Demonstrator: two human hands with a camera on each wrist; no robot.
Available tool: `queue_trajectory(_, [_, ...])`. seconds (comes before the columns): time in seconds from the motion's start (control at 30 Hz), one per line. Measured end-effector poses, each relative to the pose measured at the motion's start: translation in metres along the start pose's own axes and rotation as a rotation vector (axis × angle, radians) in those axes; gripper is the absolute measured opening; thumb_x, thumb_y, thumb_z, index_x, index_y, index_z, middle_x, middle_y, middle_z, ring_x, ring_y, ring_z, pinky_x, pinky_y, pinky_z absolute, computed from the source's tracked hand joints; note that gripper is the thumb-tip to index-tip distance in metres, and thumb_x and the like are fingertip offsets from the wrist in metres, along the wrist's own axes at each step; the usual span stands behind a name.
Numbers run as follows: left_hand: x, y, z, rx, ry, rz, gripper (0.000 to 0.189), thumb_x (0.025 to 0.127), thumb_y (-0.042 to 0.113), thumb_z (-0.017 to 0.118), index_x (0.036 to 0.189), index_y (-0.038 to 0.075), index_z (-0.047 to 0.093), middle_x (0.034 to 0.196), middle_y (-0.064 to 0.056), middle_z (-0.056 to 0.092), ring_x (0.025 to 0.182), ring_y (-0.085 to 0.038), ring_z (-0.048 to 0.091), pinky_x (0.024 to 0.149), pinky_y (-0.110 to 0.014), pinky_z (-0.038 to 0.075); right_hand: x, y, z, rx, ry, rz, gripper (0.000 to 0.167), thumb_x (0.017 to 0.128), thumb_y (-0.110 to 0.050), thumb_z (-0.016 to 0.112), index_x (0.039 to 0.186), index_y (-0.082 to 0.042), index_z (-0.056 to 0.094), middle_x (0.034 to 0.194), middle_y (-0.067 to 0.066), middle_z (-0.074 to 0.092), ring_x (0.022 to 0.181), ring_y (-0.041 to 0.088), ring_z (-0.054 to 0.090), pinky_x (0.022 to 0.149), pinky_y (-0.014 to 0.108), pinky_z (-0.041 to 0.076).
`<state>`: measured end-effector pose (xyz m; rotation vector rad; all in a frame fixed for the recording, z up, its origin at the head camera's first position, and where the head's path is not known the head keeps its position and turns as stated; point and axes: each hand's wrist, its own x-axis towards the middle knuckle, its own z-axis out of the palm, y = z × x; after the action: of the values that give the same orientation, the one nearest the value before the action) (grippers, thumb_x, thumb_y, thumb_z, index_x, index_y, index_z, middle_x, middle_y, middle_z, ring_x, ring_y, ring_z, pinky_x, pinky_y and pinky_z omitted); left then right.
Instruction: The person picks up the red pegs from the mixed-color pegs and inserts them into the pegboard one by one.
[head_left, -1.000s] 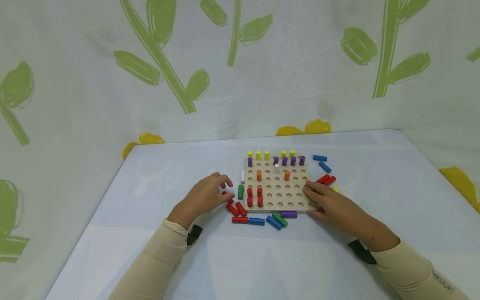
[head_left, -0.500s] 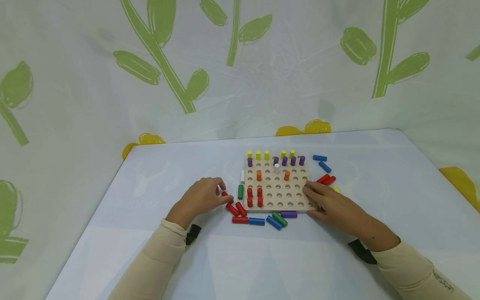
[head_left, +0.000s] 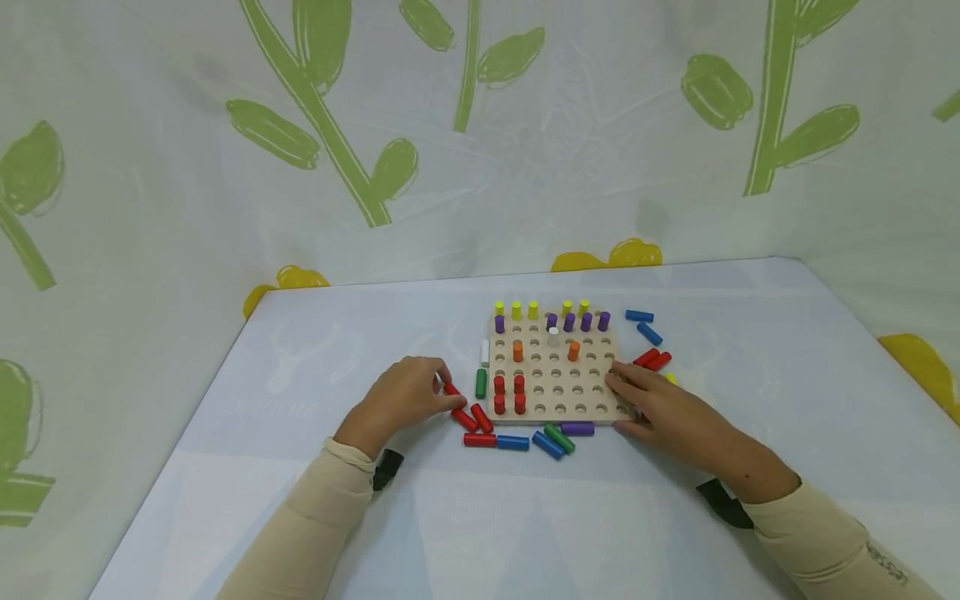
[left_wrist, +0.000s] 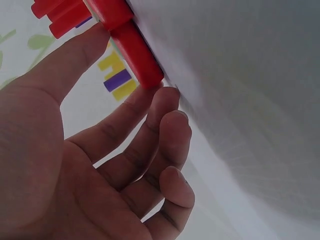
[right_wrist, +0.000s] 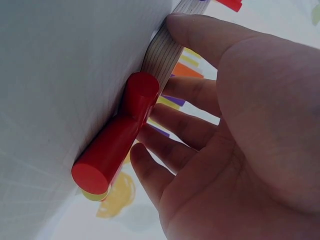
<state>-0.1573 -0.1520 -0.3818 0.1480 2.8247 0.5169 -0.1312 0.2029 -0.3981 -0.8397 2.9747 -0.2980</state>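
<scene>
The wooden pegboard (head_left: pixel 568 400) lies on the table, with yellow, purple, white, orange and red pegs standing in some of its holes. At its left, my left hand (head_left: pixel 405 392) pinches a red peg (head_left: pixel 452 389) end to end. Its thumb and index finger sit at opposite ends of that peg (left_wrist: pixel 137 57) in the left wrist view, the other fingers loosely bent. My right hand (head_left: pixel 671 417) rests on the board's near right corner, fingers extended over the top. In the right wrist view the thumb touches the board's side edge (right_wrist: pixel 162 55).
Loose red pegs (head_left: pixel 480 440), a green peg (head_left: pixel 481 384) and a white peg (head_left: pixel 485 353) lie left of the board. Blue, green and purple pegs (head_left: pixel 577 429) line its front. Blue pegs (head_left: pixel 640 317) and red pegs (head_left: pixel 659 362) lie to its right.
My left hand has lowered slightly, and its thumb and index finger have closed from a spread pose onto the red peg. My right hand and the board have stayed still.
</scene>
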Motion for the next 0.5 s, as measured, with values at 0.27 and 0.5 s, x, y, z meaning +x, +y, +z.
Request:
queue_trajectory(0.27, [0.0012,0.0018,0.002,-0.008,0.003,0.0,0.037,0.082,0.038,0.082,0.108,0.016,0.066,0.081,-0.001,0.06,0.072,-0.017,0.055,0.06,-0.025,0.046,0.0001,0.0003,0.001,0.007,0.003,0.002,0.07,0.088,-0.031,0.077,0.146,-0.006,0.05,0.154,0.017,0.044,0.139,0.038,0.045,0.101,0.05,0.05])
queue_trajectory(0.5, [0.0011,0.0063,0.0013,-0.019,0.023,0.023,0.041,0.081,0.033,0.084,0.111,0.016,0.062,0.091,-0.001,0.064,0.078,-0.016,0.057,0.066,-0.027,0.051,0.0,-0.0013,-0.0011,0.002,0.007,0.002,0.069,0.088,-0.03,0.077,0.146,-0.005,0.05,0.153,0.018,0.044,0.138,0.038,0.046,0.102,0.05,0.05])
